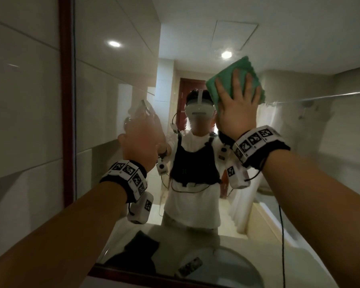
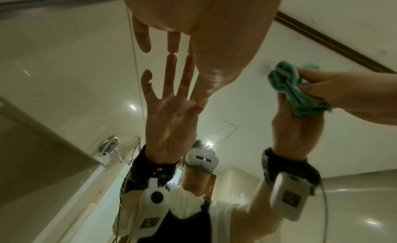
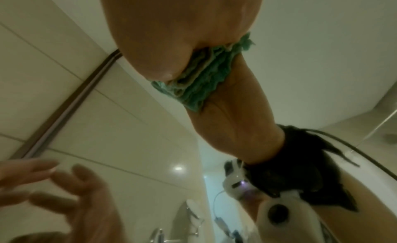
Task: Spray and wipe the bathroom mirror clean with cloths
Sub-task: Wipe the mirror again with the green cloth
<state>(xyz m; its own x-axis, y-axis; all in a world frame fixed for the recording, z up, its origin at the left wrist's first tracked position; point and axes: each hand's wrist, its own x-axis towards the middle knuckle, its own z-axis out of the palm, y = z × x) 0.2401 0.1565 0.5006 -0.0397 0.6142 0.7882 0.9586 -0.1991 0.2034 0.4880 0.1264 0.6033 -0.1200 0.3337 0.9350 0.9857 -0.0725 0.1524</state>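
Note:
The mirror (image 1: 112, 90) fills the head view, its glass faintly streaked. My right hand (image 1: 237, 104) presses a folded green cloth (image 1: 224, 80) flat against the upper right of the glass, fingers straight and spread. The right wrist view shows the cloth (image 3: 197, 82) squeezed between my palm (image 3: 171, 34) and its reflection. My left hand (image 1: 141, 138) is raised at the middle left of the mirror and holds nothing. In the left wrist view its straight fingertips (image 2: 173, 44) touch the glass, meeting their reflection, and the cloth (image 2: 285, 87) shows to the right.
A dark red frame (image 1: 68, 100) borders the mirror on the left and bottom, with tiled wall (image 1: 19, 100) beyond it. The glass reflects a round basin (image 1: 227, 267), a black item (image 1: 139, 252) on the counter and a shower curtain. A cable (image 1: 282, 235) hangs from my right wrist.

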